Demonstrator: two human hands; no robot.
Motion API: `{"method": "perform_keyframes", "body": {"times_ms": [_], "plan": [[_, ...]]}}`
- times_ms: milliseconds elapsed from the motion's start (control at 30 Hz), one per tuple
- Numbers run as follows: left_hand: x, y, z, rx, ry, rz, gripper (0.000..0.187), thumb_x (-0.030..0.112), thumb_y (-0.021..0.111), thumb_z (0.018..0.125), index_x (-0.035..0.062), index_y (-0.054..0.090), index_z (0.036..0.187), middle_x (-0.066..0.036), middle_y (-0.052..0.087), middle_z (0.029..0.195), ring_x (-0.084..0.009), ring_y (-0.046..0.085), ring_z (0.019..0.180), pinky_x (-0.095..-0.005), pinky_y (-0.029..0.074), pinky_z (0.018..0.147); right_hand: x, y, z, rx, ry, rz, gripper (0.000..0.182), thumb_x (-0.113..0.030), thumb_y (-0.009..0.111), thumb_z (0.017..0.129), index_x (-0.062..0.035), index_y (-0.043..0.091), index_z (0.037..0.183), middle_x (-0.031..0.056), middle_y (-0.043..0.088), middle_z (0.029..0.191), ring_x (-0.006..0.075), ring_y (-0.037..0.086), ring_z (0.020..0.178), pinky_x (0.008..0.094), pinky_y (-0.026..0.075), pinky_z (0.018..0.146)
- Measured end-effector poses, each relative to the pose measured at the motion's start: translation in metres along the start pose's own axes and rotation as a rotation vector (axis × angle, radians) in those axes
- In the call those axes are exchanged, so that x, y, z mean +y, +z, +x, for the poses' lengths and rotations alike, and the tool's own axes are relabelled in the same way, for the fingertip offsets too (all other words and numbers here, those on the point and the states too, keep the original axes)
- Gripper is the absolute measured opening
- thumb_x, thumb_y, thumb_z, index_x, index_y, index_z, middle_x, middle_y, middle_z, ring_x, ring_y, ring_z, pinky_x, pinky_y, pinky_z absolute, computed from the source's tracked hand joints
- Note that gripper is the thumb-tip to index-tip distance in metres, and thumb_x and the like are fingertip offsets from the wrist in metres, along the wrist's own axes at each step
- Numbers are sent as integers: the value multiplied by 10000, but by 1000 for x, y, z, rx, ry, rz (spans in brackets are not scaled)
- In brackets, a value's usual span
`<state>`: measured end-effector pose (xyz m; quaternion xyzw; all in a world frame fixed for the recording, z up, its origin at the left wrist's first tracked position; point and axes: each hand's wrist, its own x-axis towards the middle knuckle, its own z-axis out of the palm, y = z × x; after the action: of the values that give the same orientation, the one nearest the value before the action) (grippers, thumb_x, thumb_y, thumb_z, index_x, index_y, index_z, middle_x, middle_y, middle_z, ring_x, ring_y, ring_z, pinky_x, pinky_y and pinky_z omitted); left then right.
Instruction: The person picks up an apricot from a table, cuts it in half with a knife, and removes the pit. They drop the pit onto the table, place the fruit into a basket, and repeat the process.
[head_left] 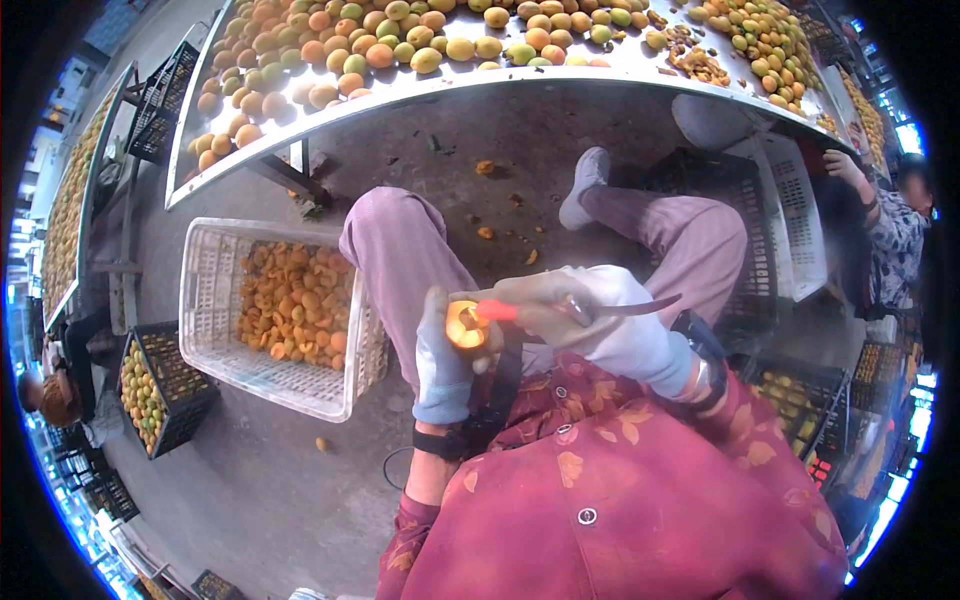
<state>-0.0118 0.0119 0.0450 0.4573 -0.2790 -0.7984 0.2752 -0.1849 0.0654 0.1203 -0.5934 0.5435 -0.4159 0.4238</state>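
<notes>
My gloved left hand (443,350) holds a cut orange fruit (467,324), its hollowed or cut face turned up. My gloved right hand (590,315) is closed around tools just to the right of it. A red-handled tool (496,310) points from that hand to the fruit and touches or nearly touches its cut face. A curved knife blade (645,307) sticks out on the other side of the same hand, toward the right. Both hands are above my lap.
A white crate (270,388) with cut fruit stands left of my knee. Ahead is a metal table (300,105) heaped with whole fruit. A black crate (190,405) stands farther left. Black crates (790,400) are at the right. Another person (897,235) sits at the far right.
</notes>
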Motion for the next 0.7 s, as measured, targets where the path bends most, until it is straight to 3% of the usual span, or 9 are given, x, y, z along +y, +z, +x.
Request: {"method": "perform_keyframes", "body": {"times_ms": [100,167,367,500,567,600,700], "plan": [[1,0,-1,-30,2,14,576,491,257,1012,45,580,844,-45,537,548,-87,389,381,-224,316,388,1,-1,5,-35,-67,-66,311,-226,528,980,24,653,1116,138,695,943,182,671,785,261,493,668],[2,2,-2,-30,-1,36,578,491,259,1013,43,584,847,-43,540,549,-84,390,380,-221,313,384,9,0,5,77,-150,-95,217,-235,654,883,-61,656,1013,124,676,807,300,678,723,351,525,624],[2,1,-2,-2,-12,53,578,491,280,1012,30,599,872,-44,556,557,-77,397,376,-208,296,373,-9,-11,7,-26,-79,-302,266,-347,652,875,-125,672,1019,140,667,800,312,664,689,354,523,591],[0,0,0,0,-28,105,568,488,319,1001,21,617,874,-48,574,574,-72,408,382,-206,291,370,-1,-9,8,-3,-11,-262,283,-368,652,873,-124,672,1017,139,674,815,310,669,700,352,525,600],[0,0,-1,12,-51,123,559,484,339,997,18,623,876,-46,579,584,-70,414,385,-207,288,369,-1,-14,10,-75,-50,-340,196,-184,649,898,-32,686,1017,103,692,868,237,676,747,288,505,663],[-1,0,-1,14,-56,123,542,476,361,991,18,625,872,-40,579,592,-70,421,390,-207,285,369,-3,-16,13,-110,24,-258,186,-159,641,896,-24,682,1017,78,697,891,173,673,761,261,508,671],[-7,-8,1,-32,-68,118,513,464,395,982,20,627,869,-31,580,608,-72,437,399,-208,279,368,9,-23,20,-170,136,-214,202,-154,623,902,-8,679,1030,56,693,926,116,656,791,237,507,684]]}}
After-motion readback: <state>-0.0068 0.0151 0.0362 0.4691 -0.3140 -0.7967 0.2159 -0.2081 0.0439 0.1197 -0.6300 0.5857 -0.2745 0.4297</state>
